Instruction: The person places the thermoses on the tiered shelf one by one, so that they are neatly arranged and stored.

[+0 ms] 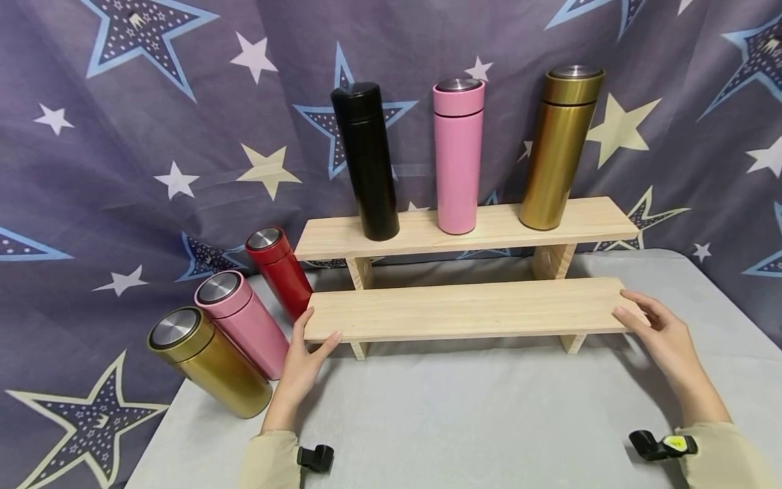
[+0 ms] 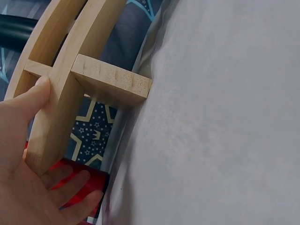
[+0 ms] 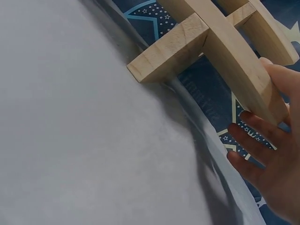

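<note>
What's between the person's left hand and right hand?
A wooden shelf, the lower of two, stretches from the left hand to the right hand. Nothing stands on it, as the head view shows.

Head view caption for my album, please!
Left hand and right hand hold a two-tier wooden shelf bearing a black flask, pink flask and gold flask.

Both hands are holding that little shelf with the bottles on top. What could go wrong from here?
1. The left hand and right hand grip the lower board. A jolt or tilt could topple the tall black bottle, pink bottle or gold bottle standing on the upper board.
2. The red bottle stands close by the left hand, so a sideways shift might knock it over.
</note>
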{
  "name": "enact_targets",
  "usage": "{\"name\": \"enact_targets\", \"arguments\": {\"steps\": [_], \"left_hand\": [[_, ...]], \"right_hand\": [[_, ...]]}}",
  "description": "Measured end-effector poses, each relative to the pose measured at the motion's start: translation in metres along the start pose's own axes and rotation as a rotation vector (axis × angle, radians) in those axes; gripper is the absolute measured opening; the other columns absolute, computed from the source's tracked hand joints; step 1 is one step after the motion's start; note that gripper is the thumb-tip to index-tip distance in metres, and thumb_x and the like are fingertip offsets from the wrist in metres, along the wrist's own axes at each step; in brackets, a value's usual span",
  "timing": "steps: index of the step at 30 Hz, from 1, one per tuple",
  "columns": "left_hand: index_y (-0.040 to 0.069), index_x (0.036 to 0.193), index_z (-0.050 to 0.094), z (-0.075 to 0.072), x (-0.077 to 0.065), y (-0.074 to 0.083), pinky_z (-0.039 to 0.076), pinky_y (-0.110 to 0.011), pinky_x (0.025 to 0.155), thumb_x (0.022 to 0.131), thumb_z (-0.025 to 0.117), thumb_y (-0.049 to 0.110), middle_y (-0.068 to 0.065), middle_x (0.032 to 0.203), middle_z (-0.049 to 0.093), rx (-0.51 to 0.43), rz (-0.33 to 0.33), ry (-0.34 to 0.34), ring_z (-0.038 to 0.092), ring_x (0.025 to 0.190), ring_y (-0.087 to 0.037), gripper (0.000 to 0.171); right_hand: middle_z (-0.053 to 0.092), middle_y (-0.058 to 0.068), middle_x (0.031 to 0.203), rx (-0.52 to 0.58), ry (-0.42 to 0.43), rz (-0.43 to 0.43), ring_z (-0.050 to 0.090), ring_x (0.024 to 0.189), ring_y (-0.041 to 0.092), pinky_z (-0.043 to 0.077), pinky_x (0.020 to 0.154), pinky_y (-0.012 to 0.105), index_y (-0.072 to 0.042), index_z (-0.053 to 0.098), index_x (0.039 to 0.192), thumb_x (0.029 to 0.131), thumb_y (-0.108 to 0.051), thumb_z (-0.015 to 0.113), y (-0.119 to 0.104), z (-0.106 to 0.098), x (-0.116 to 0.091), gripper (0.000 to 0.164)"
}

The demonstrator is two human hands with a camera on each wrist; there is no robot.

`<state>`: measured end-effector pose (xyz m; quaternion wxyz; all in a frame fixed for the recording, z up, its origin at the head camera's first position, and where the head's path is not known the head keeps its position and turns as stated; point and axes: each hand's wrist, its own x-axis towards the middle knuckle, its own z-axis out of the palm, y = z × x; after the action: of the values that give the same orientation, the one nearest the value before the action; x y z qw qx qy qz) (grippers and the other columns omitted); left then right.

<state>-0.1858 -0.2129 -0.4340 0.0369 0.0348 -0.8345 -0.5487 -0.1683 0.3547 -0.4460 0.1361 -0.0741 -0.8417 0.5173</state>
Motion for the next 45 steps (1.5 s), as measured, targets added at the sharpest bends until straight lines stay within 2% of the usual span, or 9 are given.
{"name": "enact_targets", "arguments": {"steps": [6, 12, 18, 23, 28, 33, 40, 45], "left_hand": [[0.014, 0.157, 0.019, -0.001, -0.002, 0.001, 0.03, -0.056, 0.11, 0.092, 0.071, 0.036, -0.019, 0.16, 0.017, 0.015, -0.001, 0.005, 0.02, 0.145, -0.035, 0.086], [0.012, 0.156, 0.023, -0.001, -0.004, 0.005, 0.029, -0.056, 0.111, 0.092, 0.072, 0.035, -0.02, 0.159, 0.021, 0.059, 0.002, 0.022, 0.023, 0.145, -0.035, 0.084], [0.01, 0.155, 0.028, -0.003, -0.004, 0.014, 0.022, -0.054, 0.115, 0.091, 0.072, 0.041, -0.016, 0.158, 0.025, 0.187, 0.013, 0.073, 0.022, 0.146, -0.032, 0.083], [0.009, 0.154, 0.03, -0.003, -0.005, 0.02, 0.023, -0.054, 0.115, 0.089, 0.071, 0.048, -0.014, 0.158, 0.027, 0.315, 0.024, 0.116, 0.024, 0.146, -0.031, 0.086], [0.006, 0.152, 0.034, 0.006, -0.01, 0.023, 0.023, -0.054, 0.115, 0.09, 0.07, 0.048, -0.017, 0.157, 0.029, 0.368, 0.032, 0.158, 0.025, 0.144, -0.035, 0.083], [0.008, 0.152, 0.034, 0.011, -0.013, 0.032, 0.025, -0.057, 0.112, 0.091, 0.067, 0.05, -0.017, 0.158, 0.027, 0.421, 0.057, 0.174, 0.026, 0.143, -0.037, 0.081], [0.01, 0.152, 0.035, 0.003, -0.032, 0.044, 0.035, -0.068, 0.099, 0.091, 0.065, 0.052, -0.014, 0.159, 0.028, 0.568, 0.108, 0.177, 0.029, 0.142, -0.037, 0.079], [0.013, 0.151, 0.038, -0.009, -0.048, 0.051, 0.037, -0.069, 0.096, 0.092, 0.064, 0.054, -0.012, 0.158, 0.03, 0.587, 0.16, 0.185, 0.03, 0.141, -0.035, 0.077]], "right_hand": [[0.047, -0.019, 0.137, 0.016, 0.02, -0.032, 0.043, 0.112, -0.013, 0.035, 0.082, 0.001, -0.025, 0.051, 0.146, 0.097, -0.032, 0.065, 0.003, 0.002, 0.002, 0.052], [0.048, -0.022, 0.132, 0.037, 0.037, -0.015, 0.044, 0.101, -0.015, 0.037, 0.078, 0.003, -0.027, 0.053, 0.144, 0.095, -0.032, 0.067, 0.004, 0.003, 0.002, 0.051], [0.05, -0.026, 0.126, 0.085, 0.054, -0.011, 0.047, 0.099, -0.014, 0.039, 0.077, 0.003, -0.027, 0.056, 0.142, 0.094, -0.028, 0.069, 0.001, 0.004, 0.003, 0.049], [0.05, -0.026, 0.127, 0.081, 0.058, -0.013, 0.047, 0.099, -0.015, 0.039, 0.076, 0.003, -0.028, 0.057, 0.141, 0.094, -0.029, 0.069, 0.0, 0.004, 0.004, 0.049], [0.05, -0.028, 0.124, 0.077, 0.061, -0.02, 0.047, 0.098, -0.015, 0.039, 0.076, 0.003, -0.027, 0.057, 0.141, 0.094, -0.028, 0.069, 0.001, 0.001, 0.004, 0.048], [0.049, -0.025, 0.129, 0.042, 0.068, -0.016, 0.045, 0.1, -0.017, 0.037, 0.076, 0.003, -0.028, 0.055, 0.143, 0.095, -0.03, 0.069, 0.004, -0.001, -0.001, 0.05], [0.05, -0.028, 0.125, 0.048, 0.078, -0.028, 0.046, 0.098, -0.017, 0.037, 0.076, 0.004, -0.027, 0.057, 0.141, 0.094, -0.029, 0.07, 0.005, 0.002, -0.003, 0.049], [0.051, -0.029, 0.118, 0.087, 0.078, -0.041, 0.05, 0.097, -0.013, 0.04, 0.074, 0.005, -0.024, 0.058, 0.14, 0.094, -0.025, 0.07, 0.004, 0.007, -0.002, 0.048]]}}
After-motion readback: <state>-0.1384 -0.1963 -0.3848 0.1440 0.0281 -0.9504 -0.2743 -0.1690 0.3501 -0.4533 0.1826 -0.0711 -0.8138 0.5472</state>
